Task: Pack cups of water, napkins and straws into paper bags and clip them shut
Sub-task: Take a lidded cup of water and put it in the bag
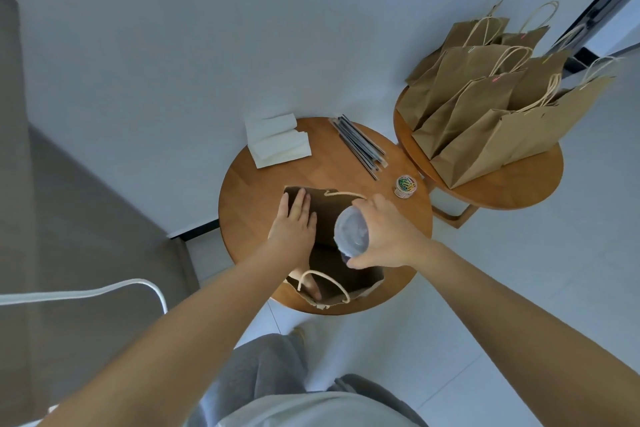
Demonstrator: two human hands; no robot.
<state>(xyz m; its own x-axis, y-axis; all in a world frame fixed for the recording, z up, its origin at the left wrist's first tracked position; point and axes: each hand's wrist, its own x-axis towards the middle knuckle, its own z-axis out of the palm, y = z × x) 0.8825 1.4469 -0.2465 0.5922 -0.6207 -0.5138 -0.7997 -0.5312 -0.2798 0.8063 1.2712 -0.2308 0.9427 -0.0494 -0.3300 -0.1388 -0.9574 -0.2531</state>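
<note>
Over open bag, upright cup

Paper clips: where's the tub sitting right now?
In the head view the tub of paper clips stands at the right edge of the near round table, just beyond the right hand, below the near end of the straws.
</note>
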